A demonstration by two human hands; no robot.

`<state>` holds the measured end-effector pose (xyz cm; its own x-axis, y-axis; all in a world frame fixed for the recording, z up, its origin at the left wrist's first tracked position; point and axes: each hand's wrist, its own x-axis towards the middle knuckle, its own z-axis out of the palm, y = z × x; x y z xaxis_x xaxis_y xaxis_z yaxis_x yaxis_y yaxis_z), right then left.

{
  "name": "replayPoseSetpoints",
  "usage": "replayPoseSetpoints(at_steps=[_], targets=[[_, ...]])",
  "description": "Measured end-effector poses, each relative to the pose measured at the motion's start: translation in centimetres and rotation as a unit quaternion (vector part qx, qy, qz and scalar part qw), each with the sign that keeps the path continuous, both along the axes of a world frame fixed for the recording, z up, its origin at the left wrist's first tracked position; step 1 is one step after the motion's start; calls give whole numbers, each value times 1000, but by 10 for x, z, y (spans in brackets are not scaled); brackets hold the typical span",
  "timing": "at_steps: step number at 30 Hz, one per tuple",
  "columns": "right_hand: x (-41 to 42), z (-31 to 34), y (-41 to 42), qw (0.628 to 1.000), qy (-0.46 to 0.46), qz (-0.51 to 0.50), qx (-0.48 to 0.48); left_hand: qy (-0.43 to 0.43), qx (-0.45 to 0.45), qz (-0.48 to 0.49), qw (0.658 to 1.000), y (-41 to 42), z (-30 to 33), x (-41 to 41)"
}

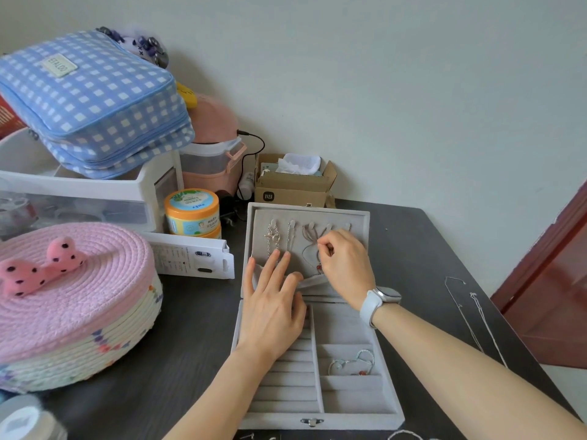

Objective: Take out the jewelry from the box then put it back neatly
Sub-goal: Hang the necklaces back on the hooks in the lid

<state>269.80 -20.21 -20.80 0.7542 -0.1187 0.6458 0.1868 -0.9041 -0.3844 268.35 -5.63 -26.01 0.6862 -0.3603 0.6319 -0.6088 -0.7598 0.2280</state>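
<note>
Left hand (273,300) lies flat, fingers straight, on the lid pocket (313,282) while right hand (344,265) just beside it pinches a necklace (313,246).

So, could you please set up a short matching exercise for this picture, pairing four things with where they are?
Things:
1. left hand
2. right hand
3. bracelet
4. loose chains

Places:
A. on the dark table, right of the jewelry box
B. in a compartment of the box's tray
C. fingers spread flat on the pocket of the open lid
D. pinching a necklace that hangs in the lid

Pairs: 1-C, 2-D, 3-B, 4-A
</note>
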Motion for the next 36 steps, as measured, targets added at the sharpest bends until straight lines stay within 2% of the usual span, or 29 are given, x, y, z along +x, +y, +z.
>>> replayPoseSetpoints(at_steps=[11,13,14,16,18,20,23,28,30,33,36], targets=[[-20,-22,-10,971,-56,59,-224,-9,-1,3,1000,0,-1,0],[-22,-23,-12,976,-52,61,-200,-9,0,5,1000,0,0,0],[-23,-21,-13,985,-51,62,-156,-9,2,6,1000,0,0,0],[-24,-12,-11,997,-45,58,-4,-9,3,6,1000,0,1,-1],[-23,1,-7,989,-27,16,146,-9,0,4,1000,0,1,-1],[-16,10,-8,977,38,-59,199,-8,0,4,1000,0,1,-1],[-5,21,-5,964,157,-147,158,-8,1,4,1000,0,2,-2],[4,24,4,950,189,-180,170,-7,2,3,1000,0,2,-2],[5,26,6,954,156,-182,179,-8,0,3,1000,0,2,-2],[5,30,6,972,39,-148,176,-10,2,5,1000,0,2,-1],[1,29,6,994,-17,-72,78,-10,6,6,1000,0,1,-1]])
